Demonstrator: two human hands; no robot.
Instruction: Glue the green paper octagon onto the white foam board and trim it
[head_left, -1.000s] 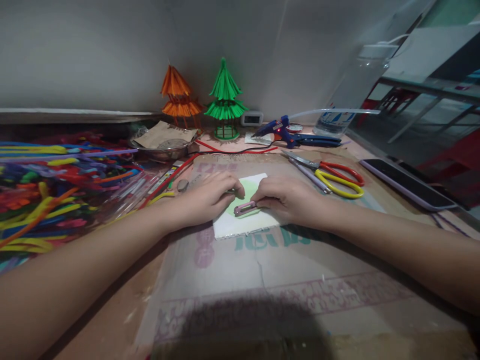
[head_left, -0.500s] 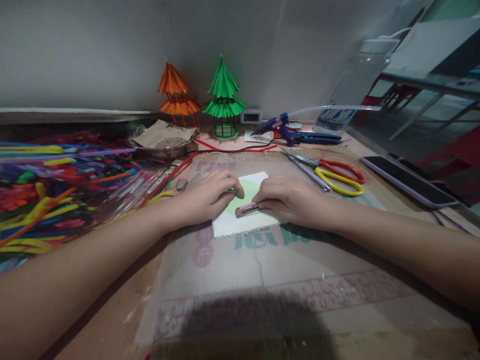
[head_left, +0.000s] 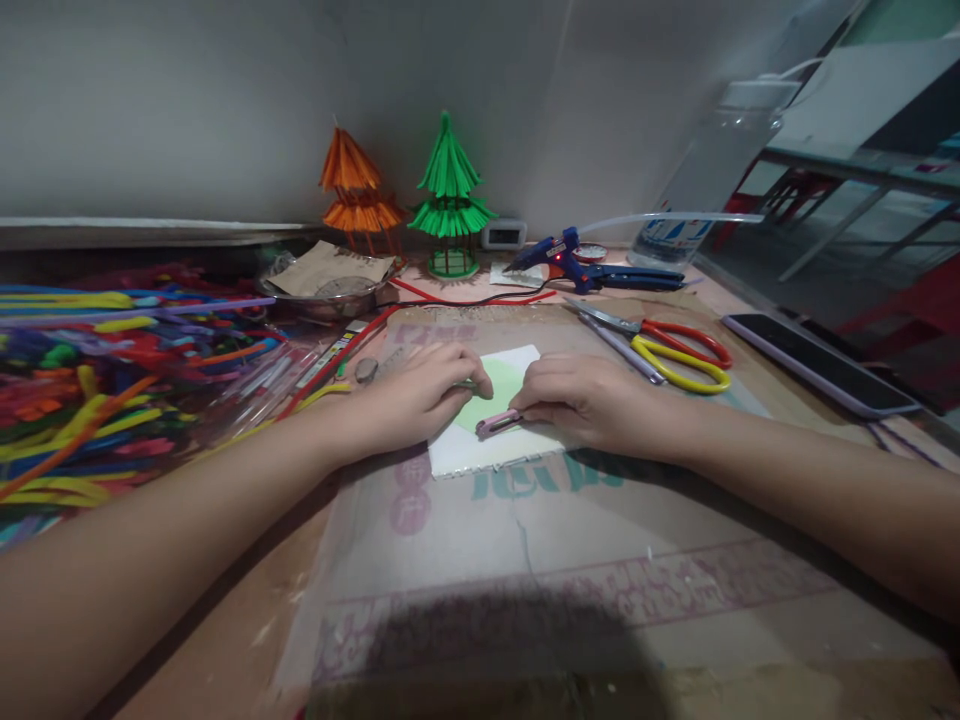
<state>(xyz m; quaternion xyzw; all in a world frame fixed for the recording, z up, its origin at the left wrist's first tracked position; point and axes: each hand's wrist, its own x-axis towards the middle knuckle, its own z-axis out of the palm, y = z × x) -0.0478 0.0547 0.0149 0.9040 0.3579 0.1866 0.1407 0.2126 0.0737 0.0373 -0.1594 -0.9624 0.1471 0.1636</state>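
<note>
On the middle of the mat lies a white card (head_left: 465, 459) with a pale green rounded paper piece (head_left: 495, 385) on it. My left hand (head_left: 420, 392) bears on the card's left side, fingers bent, thumb and index finger closed over the green paper's edge. A slim pink tool with a dark slot (head_left: 497, 424) is pinched in my right hand (head_left: 581, 395), its rounded end pointing left over the card. What its other end is stays hidden in the fingers. The right hand rests on the card's right side.
Scissors (head_left: 679, 355) and a pen lie right, before a phone (head_left: 817, 365). Behind are a blue glue gun (head_left: 555, 255), pliers (head_left: 637, 277), a water bottle (head_left: 697, 180), green (head_left: 450, 200) and orange (head_left: 356, 190) tree-shaped crafts, and a bowl (head_left: 330, 295). Coloured pipe cleaners (head_left: 90, 400) heap left.
The view has shifted very slightly. Both hands keep their places on the card, and the pink tool stays in my right hand at nearly the same slant.
</note>
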